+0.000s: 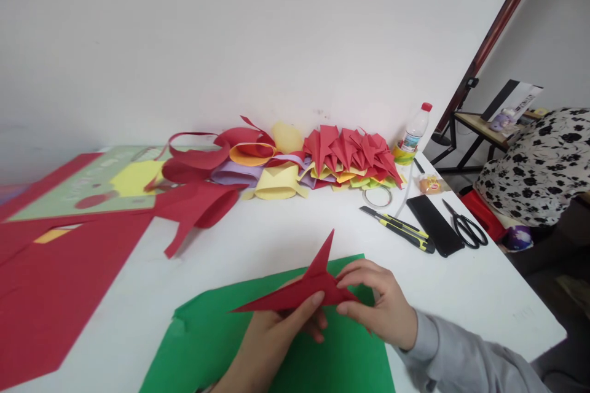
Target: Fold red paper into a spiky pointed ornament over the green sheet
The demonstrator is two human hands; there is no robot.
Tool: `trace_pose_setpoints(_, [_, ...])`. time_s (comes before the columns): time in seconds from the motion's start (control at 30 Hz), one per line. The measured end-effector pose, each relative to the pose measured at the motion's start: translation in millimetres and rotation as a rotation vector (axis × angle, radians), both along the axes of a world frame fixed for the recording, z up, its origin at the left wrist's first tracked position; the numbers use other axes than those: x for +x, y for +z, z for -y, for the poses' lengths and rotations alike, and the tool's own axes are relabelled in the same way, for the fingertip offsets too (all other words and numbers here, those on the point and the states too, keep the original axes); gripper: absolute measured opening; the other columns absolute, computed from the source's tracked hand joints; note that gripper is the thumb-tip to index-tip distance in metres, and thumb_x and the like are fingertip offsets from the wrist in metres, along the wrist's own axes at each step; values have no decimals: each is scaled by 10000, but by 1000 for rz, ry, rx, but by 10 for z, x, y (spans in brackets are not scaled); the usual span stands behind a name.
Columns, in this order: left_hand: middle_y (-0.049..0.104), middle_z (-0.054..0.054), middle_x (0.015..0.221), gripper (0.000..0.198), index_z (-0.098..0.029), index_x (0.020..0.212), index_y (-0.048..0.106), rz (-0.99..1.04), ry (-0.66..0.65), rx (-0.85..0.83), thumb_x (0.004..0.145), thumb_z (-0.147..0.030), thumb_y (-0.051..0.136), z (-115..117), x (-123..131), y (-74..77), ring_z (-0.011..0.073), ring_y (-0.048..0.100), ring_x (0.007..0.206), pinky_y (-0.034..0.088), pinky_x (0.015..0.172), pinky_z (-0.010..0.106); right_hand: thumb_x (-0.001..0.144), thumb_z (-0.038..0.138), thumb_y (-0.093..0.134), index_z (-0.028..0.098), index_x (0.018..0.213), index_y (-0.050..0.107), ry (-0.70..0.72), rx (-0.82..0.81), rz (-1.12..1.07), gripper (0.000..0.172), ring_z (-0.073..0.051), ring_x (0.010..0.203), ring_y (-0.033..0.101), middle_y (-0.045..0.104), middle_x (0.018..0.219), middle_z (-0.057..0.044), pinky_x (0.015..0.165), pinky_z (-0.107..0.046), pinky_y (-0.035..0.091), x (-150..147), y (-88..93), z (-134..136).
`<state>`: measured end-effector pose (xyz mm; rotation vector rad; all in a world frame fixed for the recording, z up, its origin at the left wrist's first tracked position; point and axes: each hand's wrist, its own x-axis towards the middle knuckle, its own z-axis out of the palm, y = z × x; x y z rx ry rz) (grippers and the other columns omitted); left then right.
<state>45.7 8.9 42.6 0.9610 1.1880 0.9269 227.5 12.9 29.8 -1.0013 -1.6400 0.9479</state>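
Both my hands hold a folded red paper shape (302,287) with long pointed tips, just above a green paper sheet (207,338) on the white table (276,239). My left hand (276,334) grips the shape from below, thumb pressed on its front. My right hand (380,301) pinches its right end with thumb and fingers. One tip points up and away, another points left.
A pile of folded red, yellow and purple paper pieces (350,156) lies along the wall. Large red sheets (55,282) cover the left. A tape roll (377,196), utility knives (399,228), a black case (436,224), scissors (468,227) and a bottle (412,132) sit right.
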Motion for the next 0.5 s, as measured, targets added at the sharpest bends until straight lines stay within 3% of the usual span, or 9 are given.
trace_pose_setpoints(0.1, [695, 12, 539, 495, -164, 1010, 702, 54, -27, 11, 649, -493, 779, 23, 29, -20, 193, 622, 466, 525, 484, 294, 693, 313, 820, 206, 851, 682, -18, 49, 78, 235, -183, 810, 639, 674, 893, -49, 729, -297, 528, -18, 23, 2])
trace_pose_setpoints(0.17, [709, -1, 590, 753, -173, 1305, 539, 92, -33, 45, 660, -478, 779, 35, 16, -51, 201, 633, 474, 535, 465, 308, 701, 278, 812, 202, 785, 661, -22, 49, 82, 188, -173, 793, 637, 661, 879, -42, 715, -284, 525, -11, 42, 0])
trace_pose_setpoints(0.23, [753, 13, 796, 831, -256, 1409, 420, 100, 31, 143, 680, -423, 781, 33, -28, -77, 216, 687, 600, 576, 527, 326, 738, 225, 773, 197, 719, 647, -10, 73, 69, 130, -169, 797, 642, 658, 873, -44, 727, -281, 525, 10, 70, 1])
trace_pose_setpoints(0.3, [731, 24, 1054, 703, -327, 1302, 545, 54, 114, 279, 650, -355, 808, 6, -85, -87, 254, 707, 873, 605, 701, 352, 761, 179, 737, 198, 701, 643, -2, 106, 71, 113, -166, 792, 647, 661, 880, -49, 705, -272, 525, 36, 103, 6])
trace_pose_setpoints(0.37, [701, 41, 1140, 429, -289, 989, 726, -21, 129, 361, 579, -335, 844, -43, -127, -82, 306, 643, 1079, 585, 828, 351, 777, 159, 706, 199, 725, 647, -14, 162, 96, 88, -178, 839, 653, 661, 960, -73, 710, -281, 527, 57, 133, 13])
trace_pose_setpoints(0.4, [707, 55, 1111, 359, -266, 874, 746, -27, 96, 305, 543, -350, 857, -70, -137, -79, 318, 662, 1033, 608, 756, 341, 791, 153, 687, 198, 742, 650, -25, 199, 113, 76, -188, 881, 653, 654, 1012, -87, 733, -295, 528, 64, 144, 14])
trace_pose_setpoints(0.47, [694, 74, 1135, 328, -253, 910, 725, -48, 153, 238, 637, -423, 792, -120, -139, -84, 292, 706, 900, 624, 602, 330, 819, 134, 645, 198, 780, 647, -43, 298, 141, 76, -198, 933, 644, 650, 1059, -100, 770, -320, 523, 74, 160, 12])
trace_pose_setpoints(0.5, [698, 73, 1130, 395, -250, 947, 709, -67, 177, 173, 605, -416, 815, -137, -139, -94, 302, 704, 922, 631, 609, 341, 830, 119, 627, 199, 798, 640, -47, 359, 157, 87, -198, 937, 638, 665, 1035, -94, 785, -332, 517, 78, 166, 9])
